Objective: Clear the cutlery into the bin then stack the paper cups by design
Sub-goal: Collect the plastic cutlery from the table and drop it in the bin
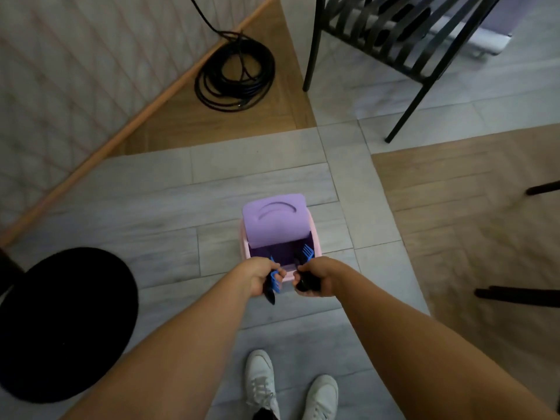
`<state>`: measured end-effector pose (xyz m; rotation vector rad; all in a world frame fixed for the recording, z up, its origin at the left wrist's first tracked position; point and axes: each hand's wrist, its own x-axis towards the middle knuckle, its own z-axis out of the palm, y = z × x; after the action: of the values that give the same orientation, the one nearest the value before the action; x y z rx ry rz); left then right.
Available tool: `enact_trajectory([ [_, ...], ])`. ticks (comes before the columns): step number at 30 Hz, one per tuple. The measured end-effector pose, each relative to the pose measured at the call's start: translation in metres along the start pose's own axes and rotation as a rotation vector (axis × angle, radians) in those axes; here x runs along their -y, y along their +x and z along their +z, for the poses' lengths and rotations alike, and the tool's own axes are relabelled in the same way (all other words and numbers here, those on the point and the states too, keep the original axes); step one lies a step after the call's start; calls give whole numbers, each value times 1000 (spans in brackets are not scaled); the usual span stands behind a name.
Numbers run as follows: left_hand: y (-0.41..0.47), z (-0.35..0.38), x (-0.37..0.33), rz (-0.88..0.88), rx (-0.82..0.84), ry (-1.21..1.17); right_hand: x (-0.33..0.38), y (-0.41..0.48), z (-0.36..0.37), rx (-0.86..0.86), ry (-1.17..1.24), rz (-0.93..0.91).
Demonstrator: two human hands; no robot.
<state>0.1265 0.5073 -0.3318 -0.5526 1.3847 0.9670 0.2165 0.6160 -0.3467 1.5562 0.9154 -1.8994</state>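
Note:
A small pink bin (246, 237) with a raised purple lid (274, 218) stands on the grey floor in front of me, its dark inside showing. My left hand (262, 275) grips a bunch of blue and black plastic cutlery (274, 281) just over the bin's near rim. My right hand (313, 278) grips more cutlery, black handles in the fist and a blue fork (307, 253) sticking out over the bin's opening. No paper cups are in view.
A round black tabletop (60, 322) lies at the lower left. A black slatted chair (394, 40) stands at the back right, a coiled black cable (236, 77) at the back. Dark furniture legs (515, 295) reach in from the right. My white shoes (260, 380) are below.

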Motion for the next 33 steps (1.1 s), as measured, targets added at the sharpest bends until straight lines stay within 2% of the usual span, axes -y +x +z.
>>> enact_trajectory([
  [4,42,-8,2,-22,-29,3,1,40,4,6,87,57],
  [10,85,-10,-4,24,-62,-105,10,75,6,16,75,41],
  [14,90,-5,-12,65,-59,-314,16,84,8,49,325,0],
  [16,89,-4,-15,99,-84,-372,20,83,10,53,346,-34],
  [19,91,-6,-18,122,-170,-327,25,79,9,20,301,-96],
  [23,85,-6,-21,107,-178,-297,30,69,10,-15,251,-85],
  [28,65,-5,-24,141,-168,-234,30,53,6,-28,39,-86],
  [33,27,4,-34,331,-307,-100,34,17,11,-137,-320,-274],
])
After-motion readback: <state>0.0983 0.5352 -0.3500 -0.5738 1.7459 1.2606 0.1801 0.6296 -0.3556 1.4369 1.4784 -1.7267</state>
